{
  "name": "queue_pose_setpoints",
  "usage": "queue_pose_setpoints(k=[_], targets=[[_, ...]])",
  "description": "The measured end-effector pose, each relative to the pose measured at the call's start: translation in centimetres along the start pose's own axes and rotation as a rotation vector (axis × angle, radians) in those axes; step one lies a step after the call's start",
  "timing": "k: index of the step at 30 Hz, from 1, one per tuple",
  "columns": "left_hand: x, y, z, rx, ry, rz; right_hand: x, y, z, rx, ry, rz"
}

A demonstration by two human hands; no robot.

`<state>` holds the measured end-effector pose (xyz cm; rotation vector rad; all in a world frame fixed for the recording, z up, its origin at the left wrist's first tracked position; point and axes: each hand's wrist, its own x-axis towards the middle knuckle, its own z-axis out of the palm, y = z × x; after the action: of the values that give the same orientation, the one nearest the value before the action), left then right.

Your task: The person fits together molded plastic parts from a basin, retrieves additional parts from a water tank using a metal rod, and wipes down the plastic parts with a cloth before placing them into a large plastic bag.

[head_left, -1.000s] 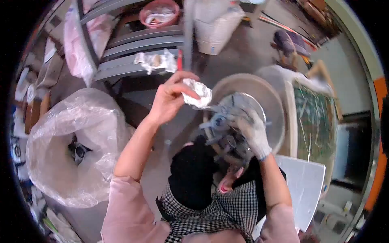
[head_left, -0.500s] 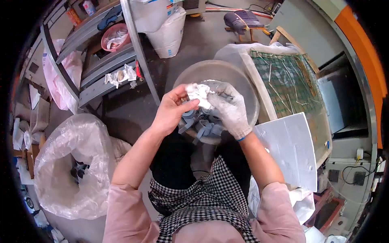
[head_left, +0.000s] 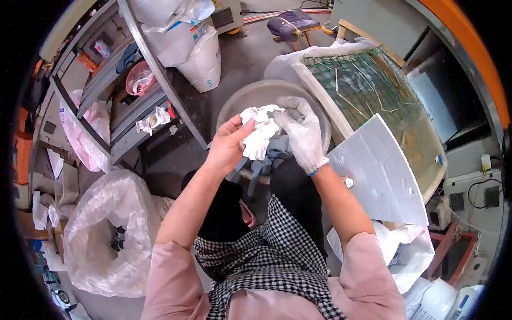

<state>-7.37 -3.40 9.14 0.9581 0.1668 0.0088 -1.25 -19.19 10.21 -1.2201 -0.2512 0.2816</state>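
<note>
White cloth (head_left: pixel 260 130) now looser, more unfolded than moments ago, above tub (head_left: pixel 234 102) of grey parts (head_left: pixel 278 147). Bare left hand (head_left: pixel 228 145) pinches it; gloved right hand (head_left: pixel 305 136) at its edge, grip unclear; both hands occupied.

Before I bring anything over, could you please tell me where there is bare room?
Bare floor shows between the white sacks, the basin and the purple bundle; the white board beside the right forearm is mostly bare too. The basin is crowded: grey pieces lie inside, and above, the left hand holds a white glove beside the gloved right hand.
</note>
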Motion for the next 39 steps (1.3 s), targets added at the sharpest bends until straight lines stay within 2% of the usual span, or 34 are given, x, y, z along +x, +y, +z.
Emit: queue_pose_setpoints(k=[1,3,4,6,7,9,10,13,15,18,20,22,24,28,30,33,36,38,39], targets=[[0.1,-0.2,0.4,0.027,0.021,0.005,-0.1,0.0,-0.3,0.004,0.005,-0.005],[0.1,-0.5,1.3,0.040,0.026,0.046,-0.3,0.3,-1.2,-0.448,0.167,-0.302],[0.1,-0.7,1.6,0.048,0.036,0.086,-0.7,0.4,-1.6,-0.447,0.172,-0.302],[0.1,-0.7,1.8,0.075,0.011,0.092,-1.5,0.4,-2.4,-0.473,0.168,-0.552],[0.0,-0.8,1.9,0.099,-0.008,0.098,-1.9,0.1,-2.9,-0.474,0.172,-0.552],[-0.2,-1.2,2.4,0.174,-0.018,0.135,-2.7,-0.9,-3.5,-0.817,-0.088,-0.658],[-0.4,-1.5,2.7,0.248,-0.025,0.173,-2.8,-0.3,-3.4,-0.782,-0.134,-0.623],[-0.9,-1.8,4.4,0.252,0.083,0.184,-4.0,-1.1,-2.5,-0.865,-0.094,-0.590],[-1.1,-1.9,5.5,0.330,0.082,0.261,-4.0,-1.0,-2.6,-0.853,-0.065,-0.580],[-1.1,-1.7,5.9,0.151,0.087,0.288,-3.3,-0.4,-4.0,-0.684,-0.121,-0.613],[-0.8,-1.2,4.2,0.560,-0.166,0.135,-3.3,-0.3,-5.0,-0.679,-0.135,-0.614],[-0.8,-1.6,4.4,0.527,-0.154,0.140,-3.6,-0.3,-5.4,-0.675,-0.148,-0.614],[-0.8,-1.9,4.7,0.495,-0.141,0.146,-4.0,-0.3,-5.3,-0.440,-0.053,-0.333],[-0.6,-2.7,5.2,0.573,-0.154,0.244,-4.1,0.2,-6.8,-0.453,-0.062,-0.381],[-0.4,-3.2,5.4,0.569,-0.137,0.254,-4.4,0.0,-7.4,-0.478,-0.132,-0.282],[0.3,-4.1,5.2,0.614,-0.065,0.182,-5.2,-0.9,-7.2,-0.343,-0.050,-0.211],[0.9,-5.1,5.2,0.679,-0.022,0.161,-5.5,-0.1,-7.5,-0.346,0.034,-0.316],[1.3,-5.8,5.6,0.749,-0.013,0.316,-5.5,-0.2,-8.3,-0.427,0.001,-0.318],[1.3,-5.7,6.0,0.751,-0.018,0.314,-5.5,-0.2,-8.7,-0.510,-0.038,-0.321]])
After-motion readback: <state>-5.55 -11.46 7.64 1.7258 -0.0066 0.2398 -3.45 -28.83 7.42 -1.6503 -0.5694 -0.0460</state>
